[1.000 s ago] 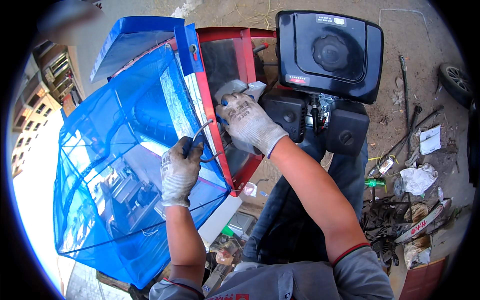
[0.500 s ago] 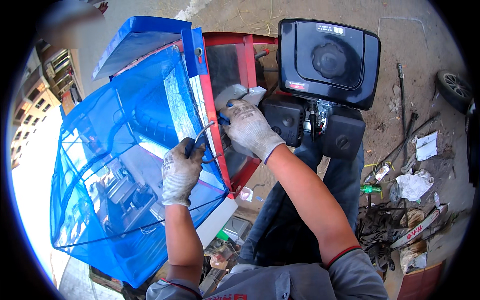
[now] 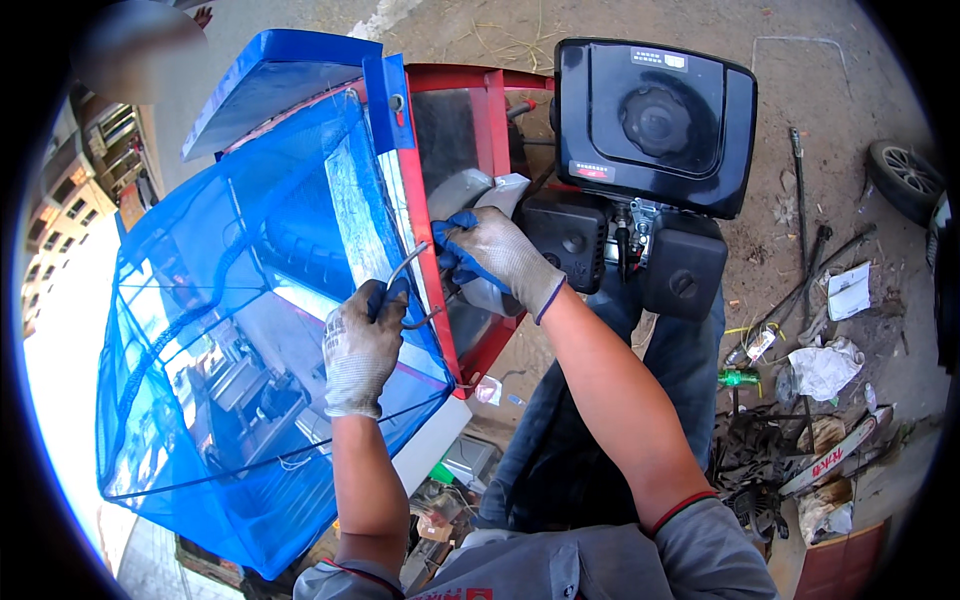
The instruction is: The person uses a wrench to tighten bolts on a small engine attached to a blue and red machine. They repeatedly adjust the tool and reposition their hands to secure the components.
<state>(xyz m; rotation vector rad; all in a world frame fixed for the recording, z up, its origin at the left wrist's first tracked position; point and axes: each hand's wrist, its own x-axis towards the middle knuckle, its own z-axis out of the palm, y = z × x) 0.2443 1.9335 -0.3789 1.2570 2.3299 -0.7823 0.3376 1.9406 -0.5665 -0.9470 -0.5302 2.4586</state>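
Observation:
My left hand [image 3: 362, 345], in a whitish glove with blue fingers, is closed on a curved metal rod [image 3: 408, 262], bent like a hook. The rod's upper end meets the red metal frame [image 3: 433, 290], and its other end curves back to the frame lower down. Across the frame, my right hand [image 3: 490, 250], gloved the same way, has its fingers bent together close to the rod's upper end; whatever they pinch is hidden. Behind the right hand are grey metal blades [image 3: 506, 192] inside the frame. Beneath my left hand spreads a blue mesh net [image 3: 200, 300] fixed along the frame.
An engine with a black fuel tank [image 3: 655, 130] stands right of the frame, above my legs. A blue metal cover [image 3: 280, 80] sticks out at the far left. On the ground at right lie a wheel [image 3: 905, 180], long rods [image 3: 800, 190], a white bag [image 3: 825, 368] and a green bottle [image 3: 738, 377].
My right hand has turned slightly, so more of its blue palm and fingers show, with the fingers still at the frame. My left hand stays on the rod, almost unmoved.

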